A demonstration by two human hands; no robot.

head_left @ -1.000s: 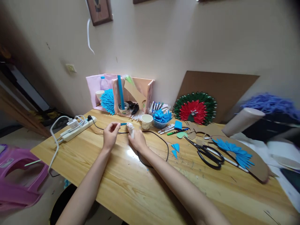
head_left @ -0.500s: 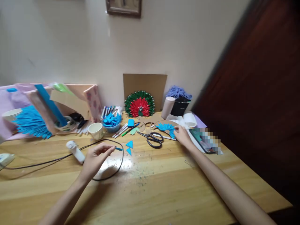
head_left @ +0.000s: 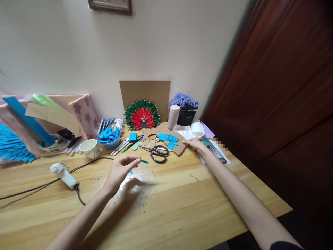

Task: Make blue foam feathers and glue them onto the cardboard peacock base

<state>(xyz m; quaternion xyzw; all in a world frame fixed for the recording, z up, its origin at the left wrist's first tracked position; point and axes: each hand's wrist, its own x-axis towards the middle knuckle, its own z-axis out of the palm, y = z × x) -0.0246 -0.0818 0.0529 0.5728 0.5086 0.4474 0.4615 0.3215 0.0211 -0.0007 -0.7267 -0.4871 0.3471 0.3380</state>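
My left hand (head_left: 122,171) is above the table, its thumb and finger pinching a small folded blue strip (head_left: 144,161). Out to the right, my right hand (head_left: 193,143) grips the edge of a curved brown cardboard piece (head_left: 180,147). Blue petals (head_left: 169,139) fan out over part of that cardboard. Black-handled scissors (head_left: 158,154) lie just left of it. A blue scrap (head_left: 131,172) shows partly behind my left hand. The white glue gun (head_left: 63,175) rests at left with its black cord.
Behind stand a blue bowl of folded pieces (head_left: 108,137), a paper cup (head_left: 90,148), pens (head_left: 121,146) and a green-and-red peacock (head_left: 142,115) against a cardboard sheet (head_left: 145,88). A pink cylinder (head_left: 173,117), a white roll (head_left: 197,128) and a magazine (head_left: 214,151) are at right.
The view has swung right. My left hand has moved rightward over the table with the blue strip. The petalled cardboard shows more fully, with my right hand at its outer edge.
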